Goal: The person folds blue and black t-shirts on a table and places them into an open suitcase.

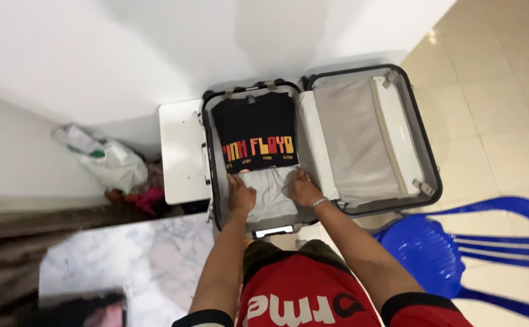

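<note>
An open suitcase (429,162) lies on the floor in front of me, both halves flat. In its left half lies a folded black t-shirt (255,124) with coloured lettering, and below it a folded light grey garment (270,195). My left hand (240,195) presses flat on the left part of the grey garment. On that garment's right edge rests my right hand (304,188), fingers spread, a bracelet on the wrist. The right half of the suitcase is covered by a zipped grey divider (355,139).
A blue plastic chair (458,248) stands at the right, close to my right arm. A white low table (179,151) sits left of the suitcase against the wall. A plastic bag (104,158) lies farther left. A marbled surface (131,257) is at lower left.
</note>
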